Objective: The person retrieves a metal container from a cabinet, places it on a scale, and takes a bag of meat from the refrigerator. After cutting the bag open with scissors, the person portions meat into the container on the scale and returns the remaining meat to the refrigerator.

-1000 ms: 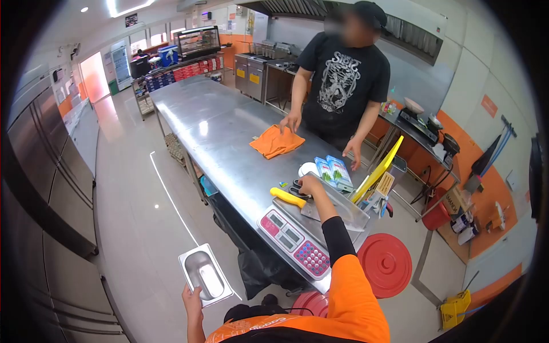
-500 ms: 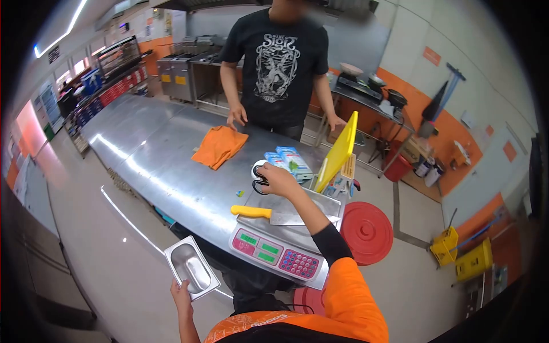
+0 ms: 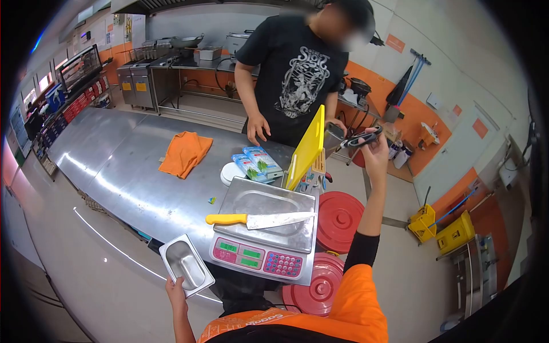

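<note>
My left hand grips the rim of a small steel food pan beside the table's front edge. Raised to the right of the yellow cutting board, my right hand is closed around black-handled scissors. A knife with a yellow handle lies across the plate of a weighing scale. Behind the scale are blue-and-white packets and a round white lid-like object.
A person in a black T-shirt stands across the steel table. An orange cloth lies on it. Red lidded bins stand on the floor at right; a yellow mop bucket is farther off.
My right hand has carried the scissors from above the packets to the right, past the cutting board. The view has shifted, and the person opposite leans toward the board.
</note>
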### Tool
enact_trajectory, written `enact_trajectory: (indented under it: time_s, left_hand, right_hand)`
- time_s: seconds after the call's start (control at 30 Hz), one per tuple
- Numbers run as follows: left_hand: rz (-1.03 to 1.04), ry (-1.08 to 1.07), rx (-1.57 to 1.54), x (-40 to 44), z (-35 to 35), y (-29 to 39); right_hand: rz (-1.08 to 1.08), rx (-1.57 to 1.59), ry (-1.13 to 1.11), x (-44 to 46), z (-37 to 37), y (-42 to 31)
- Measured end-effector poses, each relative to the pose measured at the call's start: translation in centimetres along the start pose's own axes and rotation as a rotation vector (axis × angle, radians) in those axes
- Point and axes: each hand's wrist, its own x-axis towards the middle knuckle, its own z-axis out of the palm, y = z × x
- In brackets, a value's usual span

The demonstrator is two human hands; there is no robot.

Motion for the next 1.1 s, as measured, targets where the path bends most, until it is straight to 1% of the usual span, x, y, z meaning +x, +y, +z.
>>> enact_trajectory:
  time_s: [0.1,0.13,0.23,0.3,0.4,0.5,0.6,0.7,0.8,0.9,1.0,1.1]
  left_hand:
    - [0.043,-0.002,-0.025,-0.6,0.6,0.4]
    - [0.064,0.007,-0.032,-0.8,0.7,0.4]
    - [0.068,0.057,-0.023,-1.3,0.6,0.3]
    - [0.037,0.091,0.003,-1.0,0.0,-0.6]
    - [0.047,0.124,0.007,-1.2,0.3,-0.7]
    - [0.058,0.136,0.016,-1.3,0.4,-1.2]
    - [0.023,0.115,0.050,-1.4,0.5,-1.1]
    - [0.044,0.119,0.017,-1.9,1.2,-1.0]
    - [0.028,0.128,0.019,-2.2,1.4,-0.9]
    - [-0.003,0.154,-0.005,-2.0,1.3,-1.2]
    - [0.025,0.128,0.020,-2.1,1.1,-1.1]
    - [0.037,0.146,0.021,-2.2,1.3,-0.9]
  right_hand:
    - [-0.075,-0.183,0.043,1.5,-1.1,4.4]
    - [-0.099,-0.169,0.061,1.6,-0.9,5.1]
    - [0.025,-0.147,-0.020,1.1,-1.1,6.7]
    - [0.055,-0.162,-0.098,0.7,-1.1,8.4]
    - [0.113,-0.157,-0.235,1.0,-1.5,10.5]
    - [0.168,-0.082,-0.272,1.7,-1.2,10.8]
    - [0.169,-0.038,-0.293,2.7,-1.6,11.6]
    - [0.199,-0.045,-0.286,3.5,-1.8,12.1]
    - [0.228,-0.021,-0.328,3.5,-1.8,12.5]
    - [0.255,-0.068,-0.361,3.3,-1.7,13.2]
    - [0.299,-0.157,-0.463,3.3,-1.5,15.9]
    - [0.286,-0.173,-0.464,2.1,-0.3,17.6]
